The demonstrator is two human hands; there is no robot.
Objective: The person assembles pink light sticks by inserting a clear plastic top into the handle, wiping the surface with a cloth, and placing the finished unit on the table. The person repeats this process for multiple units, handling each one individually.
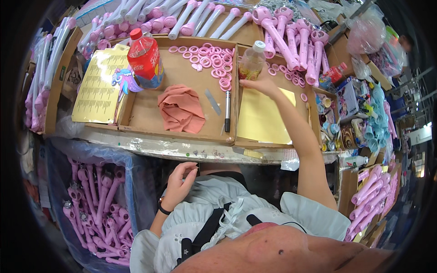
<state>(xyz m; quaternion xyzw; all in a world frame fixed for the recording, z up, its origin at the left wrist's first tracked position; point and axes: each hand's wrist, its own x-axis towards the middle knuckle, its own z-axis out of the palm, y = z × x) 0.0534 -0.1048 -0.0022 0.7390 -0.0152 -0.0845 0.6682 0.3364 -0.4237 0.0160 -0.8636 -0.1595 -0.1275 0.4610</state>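
My right hand (pixel 260 84) reaches over the right cardboard tray and is closed round the lower part of a clear plastic bottle (pixel 251 63) with a white cap. The bottle stands upright beside the tray's divider, with something coloured showing inside or on it. Low over my lap, in front of the table edge, my left hand (pixel 180 180) holds nothing; its fingers are loosely bent and apart. Under my right forearm lies a yellow sheet (pixel 264 116). In the left tray are a crumpled salmon cloth (pixel 181 109), a marker (pixel 227 112) and many pink rings (pixel 210 58).
A red-labelled drink bottle (pixel 145 59) stands by yellow printed sheets (pixel 101 86) and a unicorn-shaped piece (pixel 126 82). Pink-and-white wands (pixel 195 18) line the back, pink handles (pixel 296 41) the back right. A blue-lined bin (pixel 131 182) of pink wands is below left.
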